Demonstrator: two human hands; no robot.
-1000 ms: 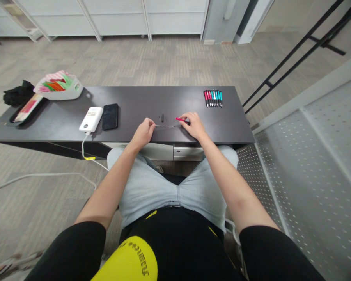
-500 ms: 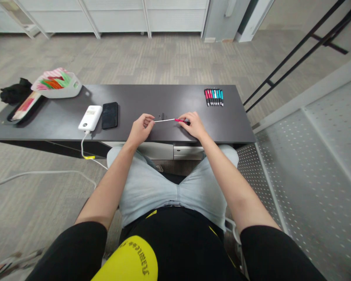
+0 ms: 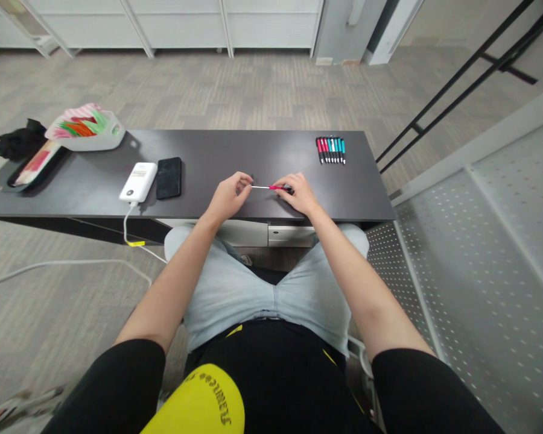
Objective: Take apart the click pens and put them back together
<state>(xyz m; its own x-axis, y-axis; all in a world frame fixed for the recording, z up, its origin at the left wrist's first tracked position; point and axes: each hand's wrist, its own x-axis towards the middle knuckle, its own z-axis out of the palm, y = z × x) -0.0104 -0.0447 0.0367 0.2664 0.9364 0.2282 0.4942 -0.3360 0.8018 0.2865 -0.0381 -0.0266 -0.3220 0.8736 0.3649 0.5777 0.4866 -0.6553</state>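
My left hand pinches the end of a thin white refill just above the dark table. The refill's other end sits in the mouth of a red pen barrel, which my right hand grips at the table's near edge. A small black pen part lies on the table just behind the refill, partly hidden by my left fingers.
A row of several red and teal pens lies at the back right. A white power bank with a cable and a black phone lie to the left. A white tub of coloured parts and a tray stand far left.
My left hand has lifted the white refill off the table and moved right, sliding it into the red barrel; less of it shows. My right hand has stayed in place.
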